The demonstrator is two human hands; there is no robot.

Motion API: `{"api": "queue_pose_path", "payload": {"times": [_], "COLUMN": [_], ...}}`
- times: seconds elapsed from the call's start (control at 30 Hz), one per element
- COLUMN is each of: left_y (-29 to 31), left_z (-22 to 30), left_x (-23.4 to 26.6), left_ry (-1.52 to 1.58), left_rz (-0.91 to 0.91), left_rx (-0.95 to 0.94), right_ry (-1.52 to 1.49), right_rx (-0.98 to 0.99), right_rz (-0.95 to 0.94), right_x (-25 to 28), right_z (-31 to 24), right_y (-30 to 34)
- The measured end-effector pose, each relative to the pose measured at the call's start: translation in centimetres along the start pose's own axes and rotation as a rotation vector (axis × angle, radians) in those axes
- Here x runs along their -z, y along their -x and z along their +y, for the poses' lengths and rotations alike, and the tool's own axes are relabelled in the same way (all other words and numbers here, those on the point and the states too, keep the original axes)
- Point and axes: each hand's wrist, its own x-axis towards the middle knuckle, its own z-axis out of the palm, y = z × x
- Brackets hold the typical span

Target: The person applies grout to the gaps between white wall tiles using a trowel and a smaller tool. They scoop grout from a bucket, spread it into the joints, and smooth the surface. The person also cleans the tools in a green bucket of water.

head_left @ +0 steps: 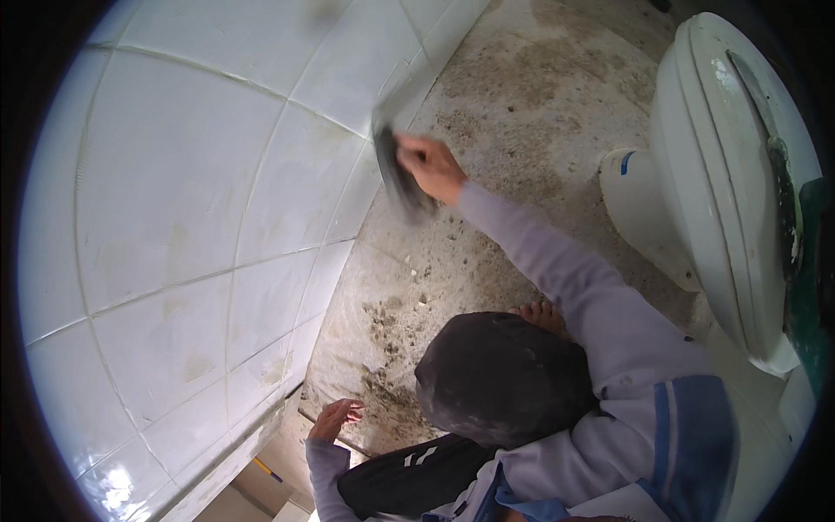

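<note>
My right hand [432, 168] is closed around a dark, flat, long tool [390, 165], blurred by motion, so its exact kind does not show. The tool is at the low part of the white tiled wall [183, 165], close to where wall and floor meet. Down at the lower left, my left hand [335, 419] hangs open near the foot of the wall, its fingers loosely bent with nothing seen in them. My knee in black trousers [504, 378] rises between the two arms, and some toes [539, 316] show beyond it.
On the right stands a white toilet [696, 174] with its lid down. A flat blade tool [774, 148] with a dark, smeared handle lies on that lid, beside a green object [813, 270] at the picture's edge. Crumbs and dirt are scattered over the rough concrete floor [513, 113].
</note>
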Motion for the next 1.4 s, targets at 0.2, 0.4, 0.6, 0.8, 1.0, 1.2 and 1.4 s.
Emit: {"api": "queue_pose_path", "payload": {"times": [0.2, 0.4, 0.6, 0.8, 1.0, 1.2, 1.4], "left_y": [0.1, -0.4, -0.8, -1.3, -0.3, -0.8, 0.5], "left_z": [-1.0, 0.7, 0.8, 2.0, 1.9, 2.4, 2.7], "left_x": [0.2, 0.0, 0.0, 0.1, -0.5, -0.2, -1.1], "left_ry": [0.074, 0.057, 0.047, 0.0, 0.009, -0.047, -0.042], "left_rz": [-0.032, -0.031, -0.063, -0.073, -0.051, -0.064, -0.04], "left_rx": [0.028, 0.046, 0.009, 0.001, -0.004, -0.041, -0.079], "right_ry": [-0.289, -0.041, -0.278, 0.053, 0.061, -0.133, 0.108], "right_rx": [-0.166, 0.031, -0.178, 0.132, -0.133, 0.137, 0.013], "right_rz": [0.132, 0.161, 0.07, 0.414, -0.083, 0.392, -0.151], "right_x": [6.9, 3.0, 5.8, 3.0, 4.3, 8.7, 4.9], "right_z": [-4.1, -1.7, -1.4, -1.6, -1.1, -4.1, -2.7], "right_y": [-2.8, -4.1, -1.5, -6.6, 0.7, -8.6, -0.2]}}
